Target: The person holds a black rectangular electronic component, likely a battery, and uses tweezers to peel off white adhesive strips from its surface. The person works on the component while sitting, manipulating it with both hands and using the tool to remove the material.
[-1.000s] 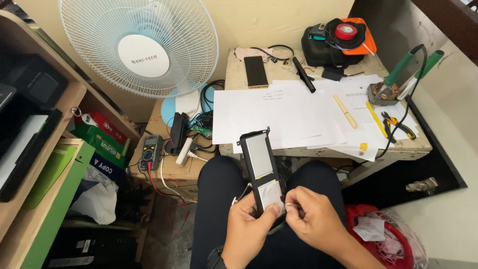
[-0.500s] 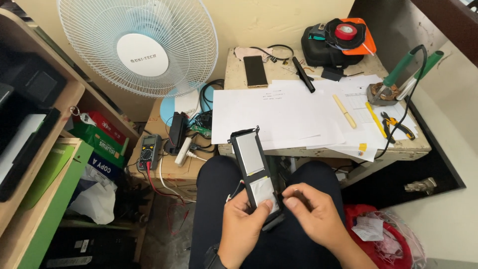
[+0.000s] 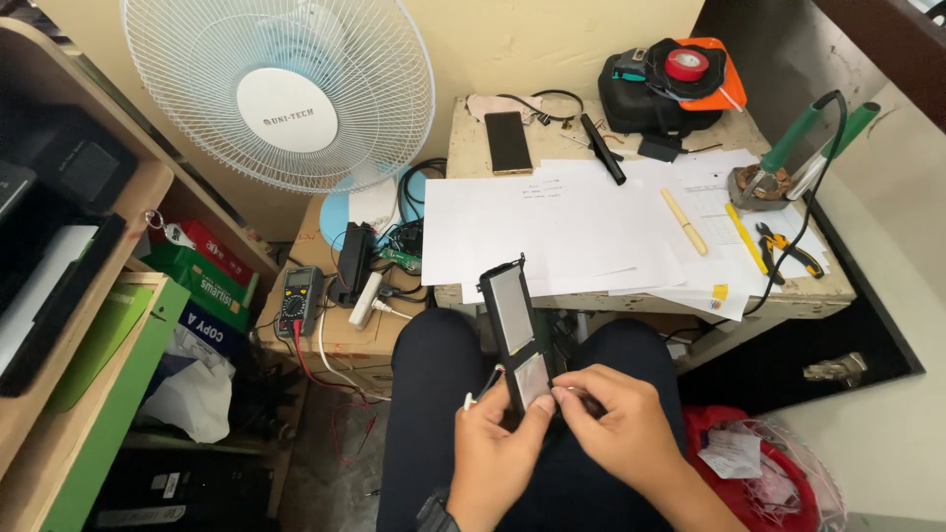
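We hold the opened phone (image 3: 519, 335) over our lap: left hand (image 3: 493, 455) clamped on its near end, right hand (image 3: 616, 422) pinching its right edge.

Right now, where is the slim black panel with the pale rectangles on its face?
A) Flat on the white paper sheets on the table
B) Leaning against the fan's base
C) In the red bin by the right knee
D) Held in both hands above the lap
D: the left hand and right hand grip the lower end of the black panel over the dark-trousered lap, its upper end tilted toward the table.
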